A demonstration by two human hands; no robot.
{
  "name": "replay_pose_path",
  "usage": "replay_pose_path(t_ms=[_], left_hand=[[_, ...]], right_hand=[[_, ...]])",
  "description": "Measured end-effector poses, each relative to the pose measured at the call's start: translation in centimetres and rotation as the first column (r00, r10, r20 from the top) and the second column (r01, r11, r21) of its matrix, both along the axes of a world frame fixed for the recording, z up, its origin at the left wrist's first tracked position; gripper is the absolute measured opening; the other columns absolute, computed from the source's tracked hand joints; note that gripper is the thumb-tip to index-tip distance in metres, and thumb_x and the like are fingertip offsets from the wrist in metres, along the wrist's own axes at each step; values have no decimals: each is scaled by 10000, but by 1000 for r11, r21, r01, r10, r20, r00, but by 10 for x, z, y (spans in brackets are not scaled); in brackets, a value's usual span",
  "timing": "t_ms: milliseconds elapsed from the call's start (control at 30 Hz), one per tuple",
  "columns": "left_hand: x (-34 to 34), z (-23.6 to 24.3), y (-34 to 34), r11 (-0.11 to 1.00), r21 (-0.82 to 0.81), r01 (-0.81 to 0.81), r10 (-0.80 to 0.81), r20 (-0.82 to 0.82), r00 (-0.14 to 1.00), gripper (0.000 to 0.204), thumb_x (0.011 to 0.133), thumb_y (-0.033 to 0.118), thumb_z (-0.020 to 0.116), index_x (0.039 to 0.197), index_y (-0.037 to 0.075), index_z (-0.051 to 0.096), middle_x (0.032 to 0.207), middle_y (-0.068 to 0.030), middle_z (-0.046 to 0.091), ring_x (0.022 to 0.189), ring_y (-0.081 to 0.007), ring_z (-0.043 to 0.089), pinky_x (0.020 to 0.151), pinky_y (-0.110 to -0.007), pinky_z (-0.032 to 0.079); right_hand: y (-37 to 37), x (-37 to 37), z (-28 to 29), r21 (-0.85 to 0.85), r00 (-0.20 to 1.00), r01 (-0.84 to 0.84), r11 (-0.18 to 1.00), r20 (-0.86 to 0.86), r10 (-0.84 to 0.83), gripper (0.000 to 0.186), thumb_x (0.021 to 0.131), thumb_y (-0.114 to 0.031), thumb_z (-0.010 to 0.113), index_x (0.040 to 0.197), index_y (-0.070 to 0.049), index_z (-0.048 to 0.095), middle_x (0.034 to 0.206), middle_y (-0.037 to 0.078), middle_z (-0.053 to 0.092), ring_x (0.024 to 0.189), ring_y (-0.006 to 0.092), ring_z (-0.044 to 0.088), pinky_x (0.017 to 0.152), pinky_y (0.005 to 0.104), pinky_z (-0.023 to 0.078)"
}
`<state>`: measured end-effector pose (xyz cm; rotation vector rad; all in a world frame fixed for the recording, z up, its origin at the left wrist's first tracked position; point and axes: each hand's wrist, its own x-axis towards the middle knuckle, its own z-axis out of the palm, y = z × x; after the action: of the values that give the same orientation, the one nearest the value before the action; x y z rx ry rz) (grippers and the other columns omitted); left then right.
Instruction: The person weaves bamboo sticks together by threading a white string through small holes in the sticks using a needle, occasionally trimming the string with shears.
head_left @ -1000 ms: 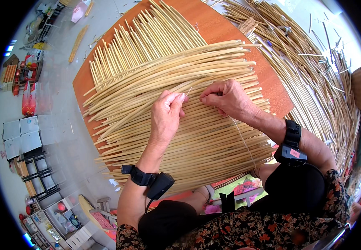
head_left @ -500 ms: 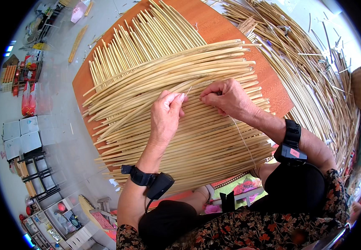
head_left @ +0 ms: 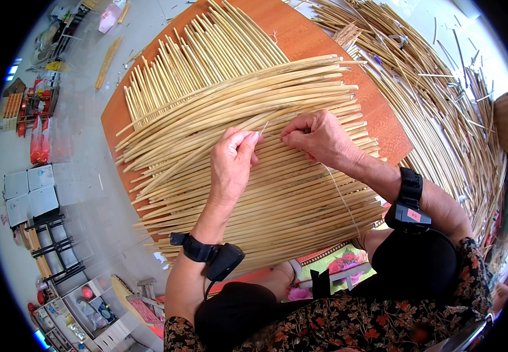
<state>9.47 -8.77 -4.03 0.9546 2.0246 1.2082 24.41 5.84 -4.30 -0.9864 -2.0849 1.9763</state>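
Both hands are close together above a mat of pale straw-coloured stalks [head_left: 277, 193] laid side by side. My left hand [head_left: 234, 161] pinches a thin, needle-like sliver [head_left: 264, 127] between thumb and forefinger, its tip pointing up. Just to its right, my right hand [head_left: 319, 138] is closed in a pinch, its fingertips level with the left ones. A thin white thread [head_left: 340, 196] runs from beneath the right hand down across the stalks towards my knee. Whatever lies between the right fingertips is too small to make out clearly.
The stalks rest on an orange-brown wooden board [head_left: 377, 105], with more stalks [head_left: 207, 56] lying crosswise at its far side. A large heap of loose stalks [head_left: 435, 111] covers the floor at right, near a woven basket [head_left: 507, 126]. Shelves [head_left: 84, 314] stand at the lower left.
Almost nothing differs. Both hands hold the same pinch in nearly the same place, shifted very slightly left.
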Motion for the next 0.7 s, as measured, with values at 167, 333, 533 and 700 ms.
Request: replay_pose_path(t_ms=[167, 333, 533, 700], left_hand=[[0, 1, 0, 1000, -5, -1, 1, -7, 1000, 261, 1002, 196, 590, 936, -22, 717, 819, -5, 575, 598, -57, 543, 537, -214, 451], [0, 0, 1, 1000, -15, 2, -2, -10, 1000, 261, 1003, 195, 589, 936, -23, 715, 817, -6, 576, 597, -58, 546, 536, -216, 452], [-1, 0, 0, 1000, -10, 0, 0, -4, 1000, 257, 1003, 192, 589, 941, -24, 714, 809, -2, 570, 598, -56, 543, 535, -214, 451], [-1, -1, 0, 1000, -17, 3, -3, -8, 1000, 254, 1003, 189, 589, 940, -22, 715, 801, 4, 562, 598, -53, 540, 534, -211, 451]], right_hand=[[0, 0, 3, -58, 1000, 16, 998, 5, -16, 193, 866, -169, 661, 925, -14, 759, 588, 23, 606, 506, 81, 566, 484, 264, 480], [1, 1, 3, -55, 1000, 8, 998, -11, -9, 192, 869, -167, 666, 926, -8, 758, 597, 19, 610, 503, 75, 561, 477, 264, 478], [0, 0, 3, -49, 1000, 11, 999, -3, -11, 190, 870, -172, 668, 922, -15, 760, 590, 17, 603, 500, 73, 555, 476, 264, 476], [1, 0, 2, -53, 1000, 2, 999, -12, -3, 190, 869, -179, 670, 921, -20, 763, 584, 19, 600, 495, 75, 555, 472, 266, 477]])
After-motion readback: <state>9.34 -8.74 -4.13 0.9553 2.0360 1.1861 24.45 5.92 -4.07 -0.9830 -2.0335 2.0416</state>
